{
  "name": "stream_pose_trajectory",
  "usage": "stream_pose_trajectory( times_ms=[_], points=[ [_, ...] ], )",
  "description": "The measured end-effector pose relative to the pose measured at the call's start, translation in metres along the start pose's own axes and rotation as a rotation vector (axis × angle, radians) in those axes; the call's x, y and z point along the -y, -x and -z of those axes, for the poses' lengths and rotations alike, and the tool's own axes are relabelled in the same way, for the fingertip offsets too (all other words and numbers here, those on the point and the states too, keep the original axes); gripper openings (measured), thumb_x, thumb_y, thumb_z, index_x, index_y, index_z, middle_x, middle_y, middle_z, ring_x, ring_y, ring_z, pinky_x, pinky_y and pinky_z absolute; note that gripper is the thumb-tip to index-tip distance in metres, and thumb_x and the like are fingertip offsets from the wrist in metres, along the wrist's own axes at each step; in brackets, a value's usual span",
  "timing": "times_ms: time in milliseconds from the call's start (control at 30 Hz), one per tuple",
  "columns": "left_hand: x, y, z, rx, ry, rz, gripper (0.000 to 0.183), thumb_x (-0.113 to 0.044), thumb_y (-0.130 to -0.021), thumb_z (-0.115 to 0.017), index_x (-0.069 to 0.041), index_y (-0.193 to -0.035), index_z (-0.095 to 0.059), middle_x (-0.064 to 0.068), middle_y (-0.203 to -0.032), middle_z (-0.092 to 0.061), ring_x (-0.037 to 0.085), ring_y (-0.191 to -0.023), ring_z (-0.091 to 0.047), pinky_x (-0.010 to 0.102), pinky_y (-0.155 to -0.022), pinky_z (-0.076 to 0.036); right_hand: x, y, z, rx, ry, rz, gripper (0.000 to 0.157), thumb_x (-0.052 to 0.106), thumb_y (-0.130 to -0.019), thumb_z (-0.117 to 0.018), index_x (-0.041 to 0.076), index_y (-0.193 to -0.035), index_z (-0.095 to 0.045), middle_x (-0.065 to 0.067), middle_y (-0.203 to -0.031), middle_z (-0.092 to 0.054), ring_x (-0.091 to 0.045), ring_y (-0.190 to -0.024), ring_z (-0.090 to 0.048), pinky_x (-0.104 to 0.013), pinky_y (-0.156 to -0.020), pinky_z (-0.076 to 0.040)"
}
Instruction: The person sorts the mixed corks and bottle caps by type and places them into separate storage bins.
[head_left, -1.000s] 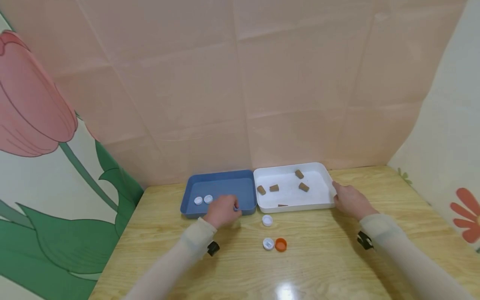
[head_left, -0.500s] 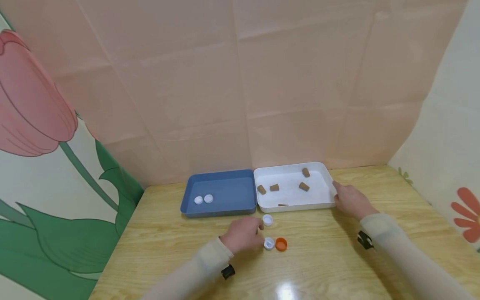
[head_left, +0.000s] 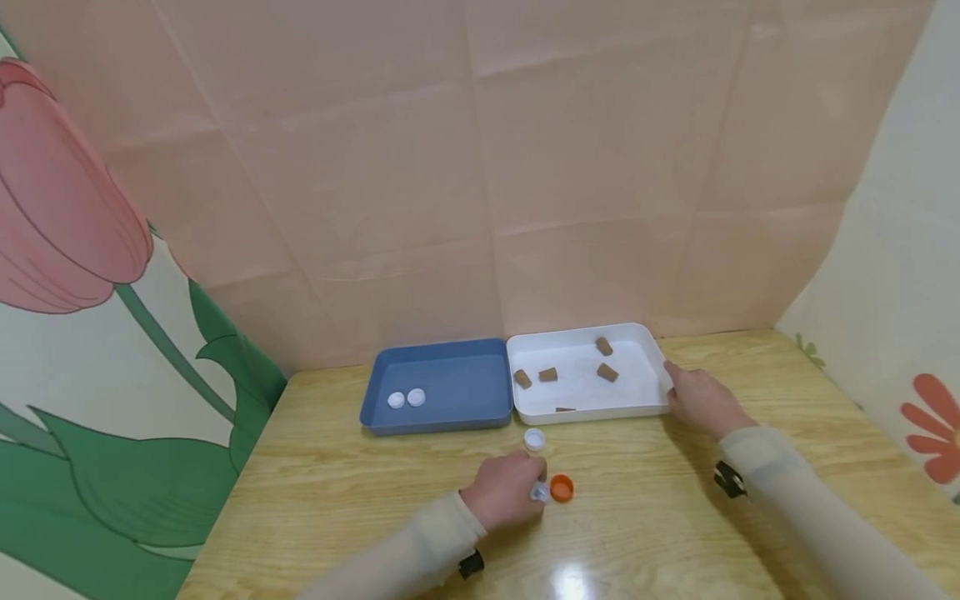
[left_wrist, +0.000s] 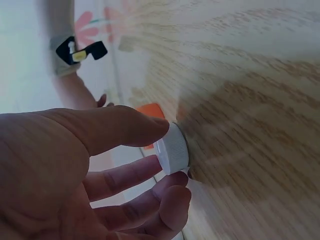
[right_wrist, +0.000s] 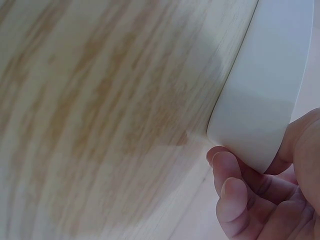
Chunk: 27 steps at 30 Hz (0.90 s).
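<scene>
With thumb and fingers, my left hand (head_left: 504,490) pinches a ribbed white bottle cap (left_wrist: 173,149) that sits on the wooden table. Just right of it lies an orange bottle cap (head_left: 562,488), open side up. Another white bottle cap (head_left: 534,439) is a little farther back, near the trays. My right hand (head_left: 705,402) grips the right end wall of the white tray (right_wrist: 252,100), the thumb over its rim and the fingers outside. Several brown tapered corks (head_left: 607,372) lie in that tray.
A blue tray (head_left: 457,367) stands against the white tray's left side, holding two white bottle caps (head_left: 416,397). Behind both trays rises a beige sheet (head_left: 480,208). The wooden table (head_left: 637,517) stretches in front.
My left hand has left the blue tray, come right and toward me, and taken hold of the front white bottle cap. The back-right cork has rolled slightly. My right hand has stayed put.
</scene>
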<state>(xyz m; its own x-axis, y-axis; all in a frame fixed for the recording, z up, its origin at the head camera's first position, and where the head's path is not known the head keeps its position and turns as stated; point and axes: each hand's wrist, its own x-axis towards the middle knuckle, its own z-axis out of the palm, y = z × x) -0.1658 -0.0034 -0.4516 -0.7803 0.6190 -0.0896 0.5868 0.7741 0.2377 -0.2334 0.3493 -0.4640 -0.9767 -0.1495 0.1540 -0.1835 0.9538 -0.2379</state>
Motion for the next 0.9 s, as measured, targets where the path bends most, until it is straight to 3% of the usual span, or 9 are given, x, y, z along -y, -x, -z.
stream_pose_trajectory(
  times_ms=[567,900],
  points=[
    [-0.008,0.002,0.000,0.073,-0.003,-0.014,0.017,-0.023,-0.079,-0.080,-0.019,-0.091,-0.067,-0.009,-0.077,-0.057,0.007,-0.067,-0.050,0.028,-0.057,-0.039,0.000,-0.001,0.000,0.020,0.005,-0.002,0.052,0.002,-0.089,-0.052,-0.023,-0.134,-0.042,-0.035,-0.092,-0.063,-0.029,-0.068,-0.058,-0.052,-0.066,-0.053],
    [-0.012,0.007,0.005,0.057,-0.001,-0.022,0.016,-0.021,-0.077,-0.079,-0.019,-0.089,-0.068,-0.010,-0.074,-0.056,0.006,-0.064,-0.050,0.028,-0.054,-0.039,0.000,-0.001,0.000,0.038,0.001,-0.020,0.053,0.002,-0.090,-0.053,-0.022,-0.135,-0.041,-0.034,-0.093,-0.064,-0.027,-0.066,-0.053,-0.048,-0.063,-0.051]
  ],
)
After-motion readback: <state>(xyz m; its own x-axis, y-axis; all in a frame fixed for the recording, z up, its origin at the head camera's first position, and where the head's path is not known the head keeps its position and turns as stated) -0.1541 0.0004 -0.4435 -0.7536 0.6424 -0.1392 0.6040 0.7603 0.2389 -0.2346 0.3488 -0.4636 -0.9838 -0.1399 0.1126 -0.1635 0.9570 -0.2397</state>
